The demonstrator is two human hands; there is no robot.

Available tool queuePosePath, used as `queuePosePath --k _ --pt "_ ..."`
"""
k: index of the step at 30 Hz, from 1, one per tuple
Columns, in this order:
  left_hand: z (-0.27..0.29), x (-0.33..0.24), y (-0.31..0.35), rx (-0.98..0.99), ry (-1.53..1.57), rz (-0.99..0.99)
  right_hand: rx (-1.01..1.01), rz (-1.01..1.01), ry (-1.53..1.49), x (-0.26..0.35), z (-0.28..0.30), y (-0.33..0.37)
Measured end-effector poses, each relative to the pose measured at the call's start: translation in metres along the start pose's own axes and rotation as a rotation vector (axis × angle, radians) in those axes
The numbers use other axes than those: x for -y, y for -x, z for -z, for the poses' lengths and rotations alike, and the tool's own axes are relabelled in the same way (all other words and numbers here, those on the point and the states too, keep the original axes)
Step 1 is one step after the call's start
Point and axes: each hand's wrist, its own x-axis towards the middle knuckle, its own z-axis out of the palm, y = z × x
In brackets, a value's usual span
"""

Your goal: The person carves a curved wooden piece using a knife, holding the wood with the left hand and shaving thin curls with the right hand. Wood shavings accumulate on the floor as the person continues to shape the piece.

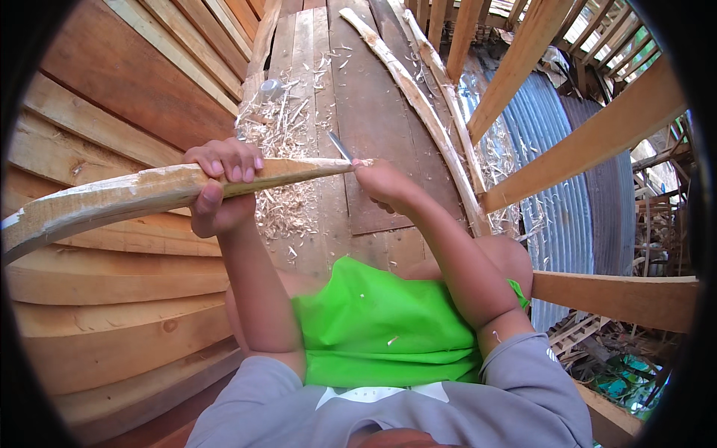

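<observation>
A long, curved, partly whittled wooden pole (134, 185) runs from the left rim to a tapered tip in front of me. My left hand (224, 183) is wrapped round its thicker part. At the thin end my right hand (382, 185) is closed on a knife, its handle hidden in the fist. The knife's narrow metal blade (340, 147) sticks out beyond the pole, pointing up and to the left. The blade crosses close to the pole's tip; whether it touches the wood I cannot tell.
Wood shavings (287, 205) litter the plank floor (373, 97), with a small clear cup (270, 89) among them. Two pale peeled poles (418, 97) lie to the right. A board wall (112, 291) rises at left; a timber railing (590, 157) and corrugated metal sheets (567, 216) are at right.
</observation>
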Motion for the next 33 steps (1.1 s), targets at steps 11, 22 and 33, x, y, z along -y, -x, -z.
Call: queuePosePath --k 11,22,33 --pt "-0.001 0.0 0.002 0.016 -0.006 -0.001 -0.025 0.028 0.018 0.005 -0.001 0.01" --pt "-0.003 0.003 0.001 -0.018 -0.009 -0.01 0.035 -0.041 -0.13 -0.013 0.005 -0.015" --pt "0.0 0.0 0.003 -0.002 -0.055 0.026 0.007 -0.028 -0.042 -0.002 0.001 -0.004"
